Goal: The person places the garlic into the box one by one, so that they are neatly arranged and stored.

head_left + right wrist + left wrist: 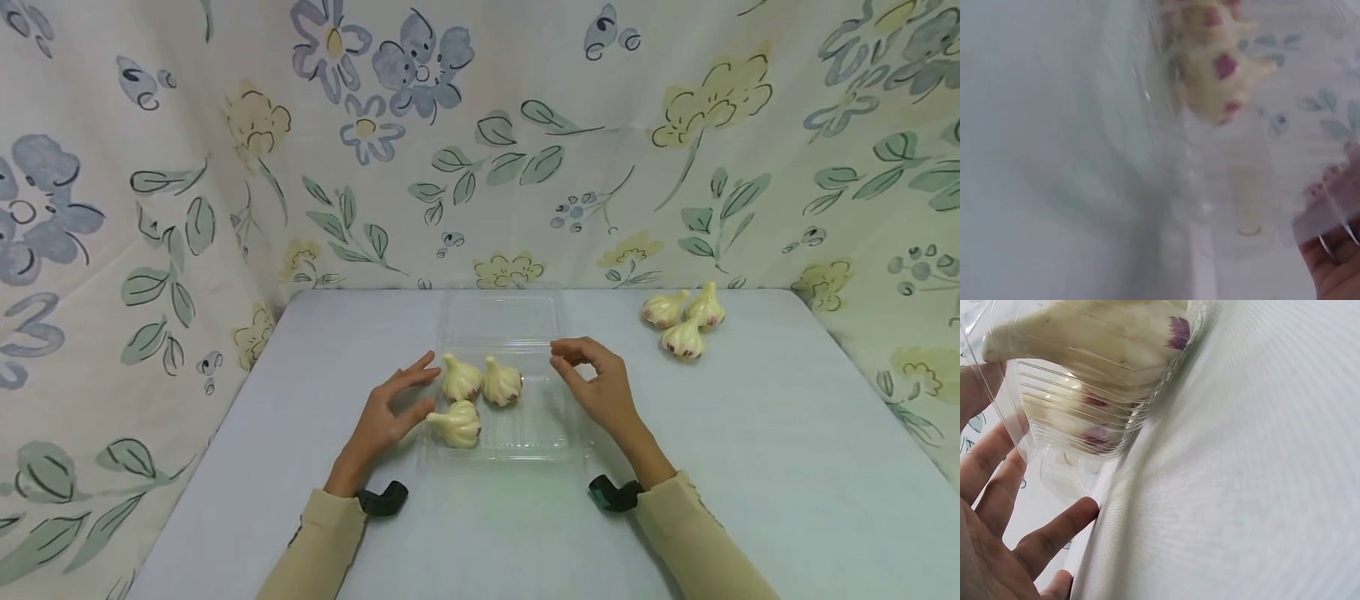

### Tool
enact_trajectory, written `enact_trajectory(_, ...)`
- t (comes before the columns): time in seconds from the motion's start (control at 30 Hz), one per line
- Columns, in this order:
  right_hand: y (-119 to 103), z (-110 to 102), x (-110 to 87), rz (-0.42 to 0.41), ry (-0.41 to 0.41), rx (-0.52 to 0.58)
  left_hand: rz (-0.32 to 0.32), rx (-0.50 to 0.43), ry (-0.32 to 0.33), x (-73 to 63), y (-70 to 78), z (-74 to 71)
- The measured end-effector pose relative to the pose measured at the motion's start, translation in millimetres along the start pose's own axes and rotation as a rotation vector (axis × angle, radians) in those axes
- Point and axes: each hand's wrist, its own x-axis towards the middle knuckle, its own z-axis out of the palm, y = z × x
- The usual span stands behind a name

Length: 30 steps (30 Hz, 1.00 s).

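A clear plastic clamshell box stands on the table with its lid folded back. Three garlic bulbs lie in the left part of the box, and purple marks show on a bulb in the left wrist view. At the box's left side is my left hand, fingers spread and extended along the plastic rim. My right hand is at the right rim, fingers bent, with a gap between thumb and forefinger. The right wrist view is blurred; fingers there appear partly behind clear plastic.
Three more garlic bulbs sit grouped at the back right of the white table. A floral curtain hangs along the back and sides. Each wrist carries a black device.
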Motion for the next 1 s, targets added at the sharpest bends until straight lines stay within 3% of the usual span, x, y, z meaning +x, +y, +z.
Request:
enact_trajectory(0.17, 36, -14, -0.3, 0.091, 0.107, -0.054, 0.016, -0.004, 0.004, 0.5, 0.0, 0.6)
enact_trajectory(0.37, 60, -42, -1.6, 0.252, 0.171, -0.088, 0.022, 0.000, 0.009, 0.5, -0.5, 0.7)
enact_trajectory(0.6, 73, -67, -2.2, 0.405, 0.286, -0.169, 0.016, 0.003, 0.012, 0.7, -1.8, 1.0)
enact_trajectory(1.0, 87, -98, -9.1, 0.520, 0.495, -0.252, 0.013, -0.006, 0.013, 0.8, 0.8, 0.9)
